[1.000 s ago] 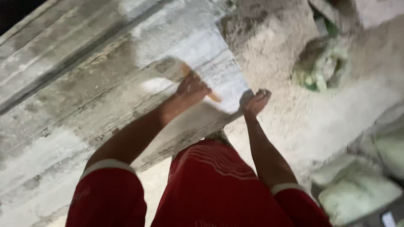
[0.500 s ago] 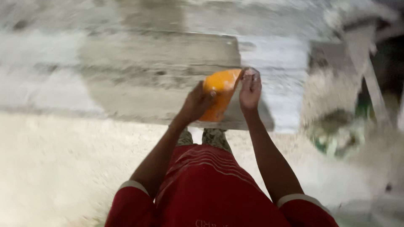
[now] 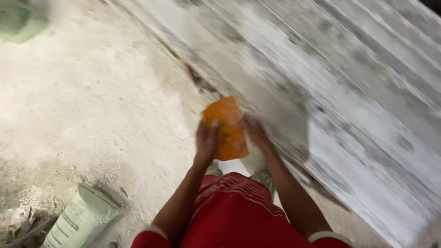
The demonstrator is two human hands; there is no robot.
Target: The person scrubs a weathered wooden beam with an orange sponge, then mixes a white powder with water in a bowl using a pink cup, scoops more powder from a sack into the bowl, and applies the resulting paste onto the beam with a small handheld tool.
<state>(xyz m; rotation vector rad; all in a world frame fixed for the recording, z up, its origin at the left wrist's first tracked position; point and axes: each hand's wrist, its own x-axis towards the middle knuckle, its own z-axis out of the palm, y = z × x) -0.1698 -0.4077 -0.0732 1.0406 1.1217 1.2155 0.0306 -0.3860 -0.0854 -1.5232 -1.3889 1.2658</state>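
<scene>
Left hand [image 3: 206,141] and right hand [image 3: 255,132] grasp flat orange plastic package [image 3: 228,129] from either side; pale green printed sack [image 3: 79,221] lower left of package, on dusty floor [image 3: 92,105].

Flat orange pad [image 3: 226,128], matt, possibly sponge or plastic given the blur. Grey-white streaked stone slab [image 3: 349,105], rough and dull. Dusty, gritty pale ground [image 3: 92,105]. Woven plastic pale-green sack [image 3: 78,220].

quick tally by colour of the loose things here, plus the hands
orange: 1, the flat orange piece held between the left hand and right hand
pale green: 2, a sack lower left and a blurred sack upper left
hands: 2
total: 5
</scene>
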